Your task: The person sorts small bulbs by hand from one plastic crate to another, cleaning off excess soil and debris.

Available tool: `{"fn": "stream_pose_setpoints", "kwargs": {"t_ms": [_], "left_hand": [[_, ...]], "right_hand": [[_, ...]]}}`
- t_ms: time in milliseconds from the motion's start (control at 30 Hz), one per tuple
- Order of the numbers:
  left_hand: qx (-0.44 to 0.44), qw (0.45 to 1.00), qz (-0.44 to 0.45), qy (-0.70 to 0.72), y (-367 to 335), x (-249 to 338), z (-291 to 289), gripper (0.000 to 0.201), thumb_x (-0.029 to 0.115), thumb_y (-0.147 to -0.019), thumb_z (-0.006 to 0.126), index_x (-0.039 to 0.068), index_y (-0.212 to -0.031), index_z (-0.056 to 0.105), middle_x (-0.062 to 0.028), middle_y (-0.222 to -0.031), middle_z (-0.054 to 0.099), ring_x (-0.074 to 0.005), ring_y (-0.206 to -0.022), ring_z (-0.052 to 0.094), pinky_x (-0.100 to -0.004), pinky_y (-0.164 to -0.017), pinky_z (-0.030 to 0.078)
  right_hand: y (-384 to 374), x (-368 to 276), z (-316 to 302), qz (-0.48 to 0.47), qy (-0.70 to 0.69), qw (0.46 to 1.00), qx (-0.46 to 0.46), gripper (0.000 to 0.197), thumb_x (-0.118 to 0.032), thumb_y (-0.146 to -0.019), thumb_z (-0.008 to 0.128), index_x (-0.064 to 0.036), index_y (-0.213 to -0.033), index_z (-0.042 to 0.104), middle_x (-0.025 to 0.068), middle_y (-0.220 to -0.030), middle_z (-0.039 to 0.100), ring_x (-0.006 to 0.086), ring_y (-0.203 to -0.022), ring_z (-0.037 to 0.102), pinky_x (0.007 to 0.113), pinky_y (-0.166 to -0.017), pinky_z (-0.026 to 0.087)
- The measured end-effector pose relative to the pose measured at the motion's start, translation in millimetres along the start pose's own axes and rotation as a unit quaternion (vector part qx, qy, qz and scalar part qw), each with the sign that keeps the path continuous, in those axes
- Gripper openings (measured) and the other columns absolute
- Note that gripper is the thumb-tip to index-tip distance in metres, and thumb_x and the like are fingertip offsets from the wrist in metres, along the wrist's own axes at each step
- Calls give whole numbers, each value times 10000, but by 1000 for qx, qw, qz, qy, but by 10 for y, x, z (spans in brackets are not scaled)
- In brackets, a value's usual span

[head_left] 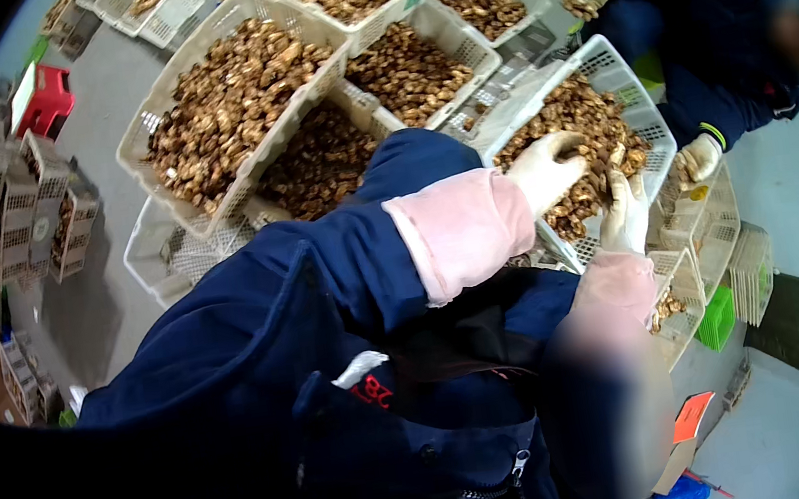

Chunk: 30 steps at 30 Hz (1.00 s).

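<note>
A white perforated plastic crate stands in front of me, tilted in the view. Small, knobbly brown and pale pieces that look like mushrooms fill it. My left hand, in a white glove with a pink cuff, reaches over the near left side; its thumb and fingers curve apart above the pieces. Nearer the front right, my right hand, also white-gloved, has its fingers stretched out among the pieces. I make out nothing clearly held in either hand. Some fingertips blend with the pale pieces.
Stacked crates of similar pieces stand to the left and behind. A co-worker across the crate has gloved hands, one near its right edge. More crates and a green basket stand right. A red stool is far left.
</note>
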<state>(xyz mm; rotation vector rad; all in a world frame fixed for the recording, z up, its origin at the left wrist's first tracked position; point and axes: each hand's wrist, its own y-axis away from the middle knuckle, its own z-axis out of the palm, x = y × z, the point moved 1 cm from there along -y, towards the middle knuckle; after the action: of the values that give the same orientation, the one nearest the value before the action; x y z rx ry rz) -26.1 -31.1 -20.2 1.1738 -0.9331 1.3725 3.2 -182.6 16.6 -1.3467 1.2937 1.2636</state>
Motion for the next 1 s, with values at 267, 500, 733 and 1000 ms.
{"fn": "stream_pose_setpoints", "kwargs": {"t_ms": [267,500,733,1000], "left_hand": [[-98,980,-113,129,-14,166,8,530,372,-870,704,-25,-1195,573,-122,-1093,656,-173,-1001,592,-291,-890,458],[-135,971,-78,180,-43,52,261,485,304,-861,728,-1,-1202,569,-109,-1125,630,-152,-1040,559,-282,-934,435],[-53,942,-51,327,-91,26,186,305,222,-989,506,16,-1206,567,-85,-1117,625,-167,-1026,582,-300,-923,456],[-120,884,-74,447,-110,20,270,331,257,-1024,399,33,-1196,572,-87,-1130,615,-195,-1044,581,-340,-960,459]], "right_hand": [[68,124,274,2,332,943,-23,471,12,-881,517,68,-1340,423,226,-1279,547,282,-1215,529,334,-1018,411],[287,-236,357,-167,383,908,-15,487,-2,-784,585,8,-1267,518,206,-1123,621,363,-1040,603,390,-911,468],[247,-70,280,-327,423,844,53,583,-92,-750,686,3,-1296,503,214,-1239,567,376,-1138,544,407,-986,435],[310,-91,159,-214,316,923,37,677,-208,-775,736,30,-1342,453,234,-1241,564,381,-1137,554,416,-976,443]]}}
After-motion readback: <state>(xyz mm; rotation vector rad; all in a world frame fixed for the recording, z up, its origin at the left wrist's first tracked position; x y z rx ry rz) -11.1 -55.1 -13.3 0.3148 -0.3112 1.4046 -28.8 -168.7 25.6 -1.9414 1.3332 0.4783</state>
